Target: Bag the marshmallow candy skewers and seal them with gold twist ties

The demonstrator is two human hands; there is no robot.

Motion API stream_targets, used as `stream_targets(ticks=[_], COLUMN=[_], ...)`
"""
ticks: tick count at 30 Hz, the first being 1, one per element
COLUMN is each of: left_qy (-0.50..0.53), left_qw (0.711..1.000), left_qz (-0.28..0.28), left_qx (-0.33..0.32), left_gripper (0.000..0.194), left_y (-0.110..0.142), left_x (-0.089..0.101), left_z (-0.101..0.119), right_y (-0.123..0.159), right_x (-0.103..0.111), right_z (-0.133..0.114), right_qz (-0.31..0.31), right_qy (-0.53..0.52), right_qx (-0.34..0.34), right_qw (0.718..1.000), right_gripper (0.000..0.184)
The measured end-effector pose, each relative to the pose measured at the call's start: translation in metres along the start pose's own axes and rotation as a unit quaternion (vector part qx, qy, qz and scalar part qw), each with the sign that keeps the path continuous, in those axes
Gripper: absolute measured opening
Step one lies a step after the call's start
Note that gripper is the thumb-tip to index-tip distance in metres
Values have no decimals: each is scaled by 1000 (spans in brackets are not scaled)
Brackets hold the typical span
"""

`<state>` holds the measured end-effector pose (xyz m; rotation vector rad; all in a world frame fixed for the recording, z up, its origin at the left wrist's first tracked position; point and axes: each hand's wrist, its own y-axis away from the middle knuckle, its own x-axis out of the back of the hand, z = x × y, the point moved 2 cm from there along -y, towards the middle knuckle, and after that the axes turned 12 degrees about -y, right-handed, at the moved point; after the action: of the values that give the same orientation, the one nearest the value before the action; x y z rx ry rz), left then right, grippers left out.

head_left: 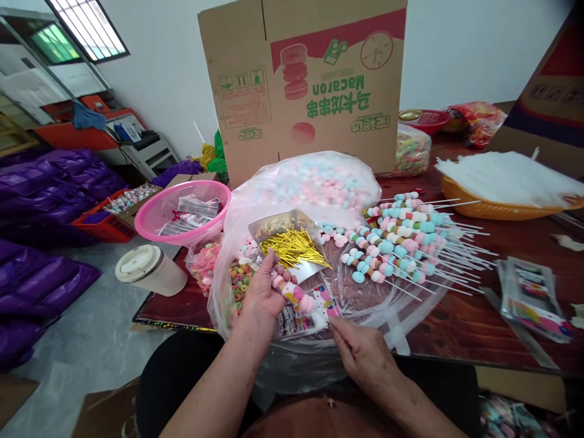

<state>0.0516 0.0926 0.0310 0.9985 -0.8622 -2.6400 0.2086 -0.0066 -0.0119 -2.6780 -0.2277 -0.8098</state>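
Note:
My left hand (pixel 264 289) is closed around a marshmallow skewer (pixel 306 303), with pink pieces and a bit of dotted printed wrapper showing. My right hand (pixel 365 353) pinches at the skewer's lower right end, beside the corner of a printed plastic bag (pixel 327 301); what its fingertips grip is hidden. Beneath both hands lie more printed bags (pixel 292 322). Just beyond my left fingers, gold twist ties (pixel 292 246) fill an opened clear pouch. Finished marshmallow skewers (pixel 401 237) are piled to the right, their white sticks pointing right.
A big clear bag of marshmallows (pixel 314 182) leans before a cardboard box (pixel 310 79). Ring candies (pixel 240 280) and a lidded cup (pixel 152 271) are at left, near a pink basket (pixel 182 188). An orange basket (pixel 497 210) holds white sticks; flat bags (pixel 531 298) lie at right.

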Motion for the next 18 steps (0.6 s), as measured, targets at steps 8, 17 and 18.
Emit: stream_targets(ticks=[8,17,18], left_qy=[4,-63,-67], left_qw=[1000,996,996], left_qz=[-5,-57,-50], left_qx=[8,31,28], left_gripper=[34,37,37], left_y=[6,7,7], left_x=[-4,2,4], left_z=[-24,-55,-55], right_y=[-2,-19,-18], right_x=[-8,-19,-19], right_z=[-9,-6,-6], right_qz=[34,-56,-60], right_qy=[33,-312,-297], right_qx=[57,-208,-198], right_qw=[997,925,932], right_gripper=[28,41,40])
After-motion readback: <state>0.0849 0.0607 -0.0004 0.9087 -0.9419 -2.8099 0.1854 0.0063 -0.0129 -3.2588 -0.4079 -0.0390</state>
